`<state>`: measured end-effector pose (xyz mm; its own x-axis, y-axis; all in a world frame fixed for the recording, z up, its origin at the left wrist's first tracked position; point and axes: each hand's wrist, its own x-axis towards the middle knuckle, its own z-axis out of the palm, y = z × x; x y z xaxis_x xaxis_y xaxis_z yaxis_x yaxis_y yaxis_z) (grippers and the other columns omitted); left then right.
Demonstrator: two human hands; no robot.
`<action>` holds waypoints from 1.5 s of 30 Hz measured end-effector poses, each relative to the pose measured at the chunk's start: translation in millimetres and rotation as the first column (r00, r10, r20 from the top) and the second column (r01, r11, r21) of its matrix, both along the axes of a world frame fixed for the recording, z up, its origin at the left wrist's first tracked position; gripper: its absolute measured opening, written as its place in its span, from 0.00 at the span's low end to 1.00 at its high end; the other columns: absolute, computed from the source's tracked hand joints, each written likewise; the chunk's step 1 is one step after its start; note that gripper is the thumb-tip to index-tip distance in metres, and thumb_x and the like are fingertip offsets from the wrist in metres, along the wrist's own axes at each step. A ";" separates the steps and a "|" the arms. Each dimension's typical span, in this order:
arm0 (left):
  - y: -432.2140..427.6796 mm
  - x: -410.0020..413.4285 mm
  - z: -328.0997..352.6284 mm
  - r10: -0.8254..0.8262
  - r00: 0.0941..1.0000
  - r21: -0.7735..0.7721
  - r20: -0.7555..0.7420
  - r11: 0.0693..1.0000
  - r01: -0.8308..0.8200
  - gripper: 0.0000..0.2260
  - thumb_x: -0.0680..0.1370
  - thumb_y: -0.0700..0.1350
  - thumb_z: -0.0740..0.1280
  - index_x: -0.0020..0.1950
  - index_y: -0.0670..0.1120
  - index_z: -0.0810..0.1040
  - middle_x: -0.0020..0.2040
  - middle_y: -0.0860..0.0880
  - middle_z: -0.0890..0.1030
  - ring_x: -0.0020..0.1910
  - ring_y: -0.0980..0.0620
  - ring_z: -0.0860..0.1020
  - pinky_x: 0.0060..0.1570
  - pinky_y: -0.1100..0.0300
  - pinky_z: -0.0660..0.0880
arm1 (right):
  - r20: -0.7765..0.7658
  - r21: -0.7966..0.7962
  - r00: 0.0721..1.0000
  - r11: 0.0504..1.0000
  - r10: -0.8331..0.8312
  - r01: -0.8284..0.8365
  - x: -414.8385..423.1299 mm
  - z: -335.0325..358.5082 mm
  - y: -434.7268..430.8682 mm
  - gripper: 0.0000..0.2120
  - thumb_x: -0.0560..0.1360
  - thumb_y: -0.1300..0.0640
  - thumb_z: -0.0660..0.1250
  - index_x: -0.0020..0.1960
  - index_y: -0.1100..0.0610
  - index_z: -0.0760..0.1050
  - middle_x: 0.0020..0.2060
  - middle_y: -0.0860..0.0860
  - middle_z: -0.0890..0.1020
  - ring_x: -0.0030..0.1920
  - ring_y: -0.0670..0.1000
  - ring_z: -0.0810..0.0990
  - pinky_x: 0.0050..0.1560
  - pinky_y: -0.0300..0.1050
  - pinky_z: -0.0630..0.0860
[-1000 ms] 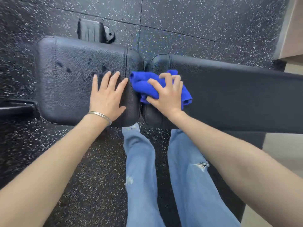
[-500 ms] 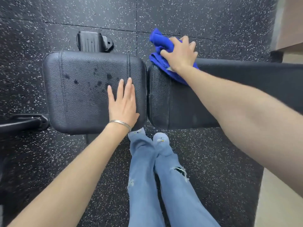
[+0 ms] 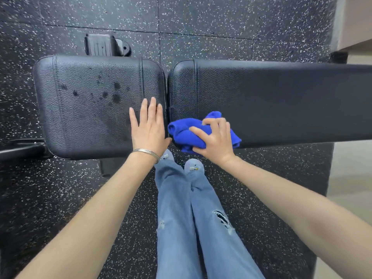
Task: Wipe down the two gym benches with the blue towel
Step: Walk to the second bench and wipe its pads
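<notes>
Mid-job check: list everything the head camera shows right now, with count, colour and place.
short bench pad: 1, black, left
dark spots: several, darker than the leather, on the short bench pad's far half
long bench pad: 1, black, right, runs out of frame
blue towel: 1, blue, bunched at the long bench pad's near left corner
frame foot: 1, black, on the floor beyond the short bench pad
metal bar: 1, black, left edge
floor: black tiles, white specks
bangle: 1, silver, left wrist
jeans: 1 pair, light blue, ripped, bottom centre
left hand: 1, flat on the short bench pad's right end
right hand: 1, grips the blue towel
</notes>
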<state>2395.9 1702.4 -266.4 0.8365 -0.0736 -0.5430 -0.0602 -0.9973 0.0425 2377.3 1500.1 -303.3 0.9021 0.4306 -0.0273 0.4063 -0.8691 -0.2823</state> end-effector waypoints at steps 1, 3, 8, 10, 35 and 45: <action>-4.1 -2.4 0.4 -0.006 1.000 -0.005 -0.007 1.000 0.006 0.42 0.72 0.59 0.67 0.76 0.42 0.50 0.78 0.44 0.48 0.77 0.45 0.46 0.73 0.39 0.46 | -0.007 0.016 0.999 0.999 0.031 -0.031 2.0 -1.1 -4.4 0.20 0.59 0.47 0.75 0.50 0.49 0.81 0.52 0.50 0.68 0.45 0.54 0.66 0.38 0.51 0.68; -12.7 -7.6 2.2 -0.040 0.999 -0.010 -0.023 0.999 0.040 0.43 0.72 0.59 0.67 0.77 0.42 0.49 0.78 0.44 0.48 0.77 0.45 0.46 0.73 0.39 0.45 | 0.000 0.026 0.996 0.996 0.084 -0.084 5.7 -2.4 -12.9 0.19 0.60 0.46 0.75 0.51 0.48 0.81 0.52 0.50 0.67 0.45 0.55 0.68 0.39 0.50 0.69; -25.0 -16.2 2.3 -0.115 0.993 0.029 -0.012 0.993 0.115 0.44 0.71 0.61 0.67 0.77 0.44 0.48 0.78 0.45 0.48 0.77 0.44 0.46 0.72 0.39 0.45 | 0.039 -0.011 0.986 0.987 0.164 -0.163 -2.4 -2.9 -69.4 0.25 0.60 0.43 0.76 0.55 0.46 0.74 0.52 0.51 0.68 0.45 0.56 0.69 0.40 0.51 0.70; -25.7 -17.3 0.1 -0.109 0.994 0.041 -0.005 0.993 0.109 0.44 0.72 0.61 0.67 0.77 0.44 0.48 0.78 0.45 0.49 0.77 0.44 0.47 0.72 0.39 0.46 | 0.027 -0.036 0.996 0.996 0.083 -0.082 -7.5 0.2 -104.0 0.25 0.60 0.43 0.76 0.54 0.45 0.72 0.52 0.51 0.70 0.46 0.56 0.68 0.41 0.51 0.70; 38.8 -75.0 5.9 0.139 0.989 0.018 0.046 0.990 -0.140 0.40 0.72 0.51 0.71 0.76 0.44 0.52 0.78 0.43 0.51 0.77 0.45 0.49 0.73 0.40 0.46 | -0.157 -0.122 0.895 0.908 -0.417 0.402 39.6 13.8 91.8 0.20 0.70 0.41 0.66 0.60 0.44 0.73 0.61 0.52 0.70 0.54 0.59 0.66 0.47 0.51 0.67; 130.5 -46.6 9.6 0.246 0.963 0.020 0.113 0.968 -0.250 0.43 0.69 0.47 0.74 0.76 0.42 0.53 0.77 0.41 0.52 0.76 0.43 0.51 0.73 0.40 0.47 | -0.096 -0.140 0.978 0.970 0.186 -0.199 -6.9 21.6 153.9 0.20 0.62 0.41 0.75 0.52 0.46 0.80 0.54 0.53 0.80 0.50 0.63 0.76 0.44 0.54 0.70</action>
